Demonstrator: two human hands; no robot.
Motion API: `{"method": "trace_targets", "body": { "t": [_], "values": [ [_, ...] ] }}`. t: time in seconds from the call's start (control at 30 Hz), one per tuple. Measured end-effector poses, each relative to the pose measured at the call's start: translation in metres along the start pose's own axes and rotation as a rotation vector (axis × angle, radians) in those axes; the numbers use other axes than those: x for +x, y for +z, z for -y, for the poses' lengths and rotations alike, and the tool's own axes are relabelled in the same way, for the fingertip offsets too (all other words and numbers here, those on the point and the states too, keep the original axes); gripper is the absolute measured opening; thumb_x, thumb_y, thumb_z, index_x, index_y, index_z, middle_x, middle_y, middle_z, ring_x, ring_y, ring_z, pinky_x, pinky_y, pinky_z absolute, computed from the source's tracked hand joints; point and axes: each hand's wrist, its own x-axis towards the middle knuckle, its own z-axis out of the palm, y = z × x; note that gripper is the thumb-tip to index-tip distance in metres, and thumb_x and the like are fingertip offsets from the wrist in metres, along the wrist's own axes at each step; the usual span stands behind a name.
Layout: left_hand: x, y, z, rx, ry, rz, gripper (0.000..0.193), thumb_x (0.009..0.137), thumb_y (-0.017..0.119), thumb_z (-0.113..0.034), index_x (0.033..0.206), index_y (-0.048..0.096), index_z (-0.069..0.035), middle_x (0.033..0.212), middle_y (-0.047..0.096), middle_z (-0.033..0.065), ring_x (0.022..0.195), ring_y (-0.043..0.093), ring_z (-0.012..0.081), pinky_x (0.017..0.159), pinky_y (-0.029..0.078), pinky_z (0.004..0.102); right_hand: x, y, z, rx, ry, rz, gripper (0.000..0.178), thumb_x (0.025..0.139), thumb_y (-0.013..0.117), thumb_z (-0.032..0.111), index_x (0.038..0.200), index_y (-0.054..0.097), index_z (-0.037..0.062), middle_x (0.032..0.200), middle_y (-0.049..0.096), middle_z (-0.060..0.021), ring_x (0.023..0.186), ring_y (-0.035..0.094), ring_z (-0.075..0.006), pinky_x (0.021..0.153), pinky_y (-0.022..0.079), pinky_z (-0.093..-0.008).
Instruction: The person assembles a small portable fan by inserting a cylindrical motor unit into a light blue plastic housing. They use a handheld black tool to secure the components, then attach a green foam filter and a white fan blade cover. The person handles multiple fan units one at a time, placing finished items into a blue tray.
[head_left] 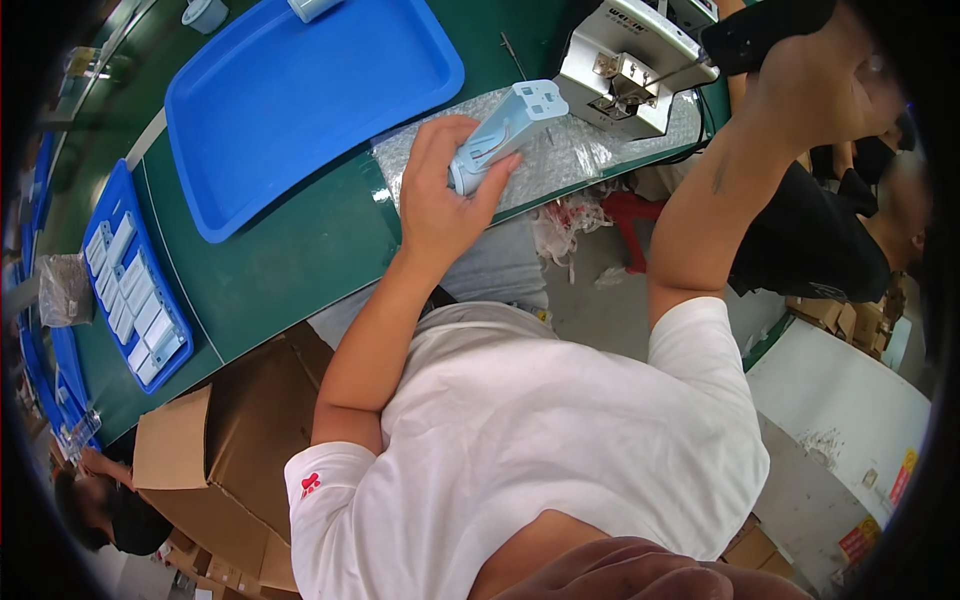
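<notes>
My left hand (440, 195) grips a light blue plastic housing (500, 125), long and hollow, its far end tilted up to the right. Thin wires show inside it. In my right hand (825, 85), raised at the upper right, is a black electric screwdriver (765, 38). Its thin bit reaches left to the metal block on the front of a silver screw feeder (615, 85). Whether the bit touches a screw there is too small to tell. Under the housing, bubble wrap (590, 150) covers part of the green table (300, 275).
A large blue tray (320, 130) lies left of the housing. Farther left, a smaller blue tray (185, 352) holds several pale blue parts. An open cardboard box (240, 450) stands below the table's left edge. Other people sit at both sides; a red stool (632, 225) is beneath the table.
</notes>
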Motion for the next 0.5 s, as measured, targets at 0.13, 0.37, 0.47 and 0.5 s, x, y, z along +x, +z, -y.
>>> {"method": "trace_targets", "body": {
  "t": [0.13,0.37,0.47,0.5],
  "values": [
    [0.001,0.003,0.002,0.023,0.057,-0.027,0.034,0.079,0.084,-0.012,0.105,0.066,0.001,0.108,0.065,0.0154,0.096,0.065,0.0302,0.081,0.052,0.0363,-0.002,-0.005,-0.003,-0.011,0.068,-0.063,0.027,0.104,0.061,0.03,0.108,0.057,0.0048,0.083,0.064,-0.0076,0.059,0.06,-0.0124,0.051,0.05,-0.0246],
    [-0.001,0.001,0.01,0.001,0.055,-0.017,0.037,0.079,0.085,-0.014,0.107,0.065,-0.001,0.11,0.065,0.0143,0.099,0.064,0.0286,0.087,0.05,0.035,-0.025,-0.002,0.016,0.153,0.226,-0.046,0.032,0.103,0.059,0.035,0.106,0.057,0.0033,0.085,0.064,-0.0083,0.063,0.06,-0.013,0.055,0.051,-0.0247],
    [-0.002,0.0,0.011,0.025,0.064,-0.04,0.038,0.078,0.086,-0.016,0.107,0.066,-0.001,0.108,0.065,0.0136,0.097,0.065,0.0288,0.085,0.051,0.0348,-0.033,0.005,0.008,0.168,0.236,-0.03,0.032,0.102,0.059,0.034,0.106,0.057,0.0026,0.085,0.064,-0.0084,0.064,0.06,-0.0134,0.057,0.051,-0.025],
    [-0.002,0.001,0.011,0.025,0.068,-0.048,0.038,0.078,0.086,-0.017,0.107,0.066,-0.001,0.108,0.066,0.0136,0.096,0.065,0.0289,0.084,0.052,0.0348,-0.036,0.008,0.003,0.171,0.241,-0.026,0.032,0.102,0.059,0.034,0.106,0.058,0.0024,0.086,0.064,-0.0084,0.065,0.06,-0.0135,0.058,0.051,-0.0252]
  ]
}}
